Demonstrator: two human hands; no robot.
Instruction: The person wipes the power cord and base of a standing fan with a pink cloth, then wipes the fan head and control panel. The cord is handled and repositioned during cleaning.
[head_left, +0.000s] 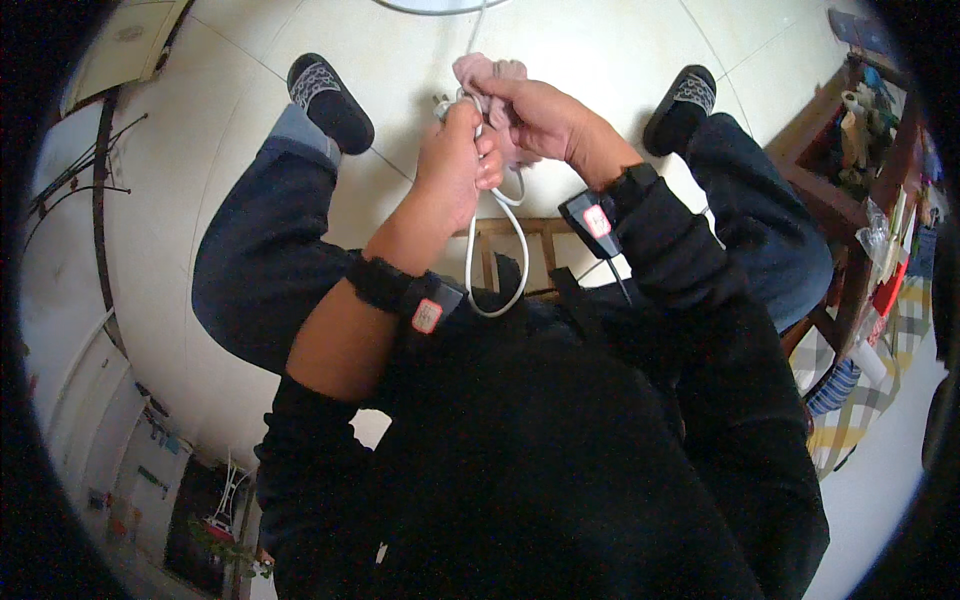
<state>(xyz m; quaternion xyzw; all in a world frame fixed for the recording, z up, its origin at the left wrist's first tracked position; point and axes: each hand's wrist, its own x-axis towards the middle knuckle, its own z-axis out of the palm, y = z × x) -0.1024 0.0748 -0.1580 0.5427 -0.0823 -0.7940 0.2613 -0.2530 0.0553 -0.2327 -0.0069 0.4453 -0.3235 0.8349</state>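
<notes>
My left hand (454, 161) is closed around a white electrical cord (523, 259), whose lower loop hangs below the fist. A plug (441, 105) with metal prongs pokes out by my left thumb. Just to the right, my right hand (546, 116) grips a crumpled pink cloth (506, 112) between thumb and fingers, close against the cord. Part of the cord runs behind the cloth, and its upper stretch goes up toward a round white object (442, 6) at the top edge. Whether the cloth wraps around the cord cannot be told.
Slippered feet stand apart on the pale tiled floor (225, 112). Below the hands shows a wooden stool's edge (517, 225). On the right is a dark wooden shelf (817, 180) holding mixed items, near a checked cloth (907, 330). Black devices are strapped to both wrists.
</notes>
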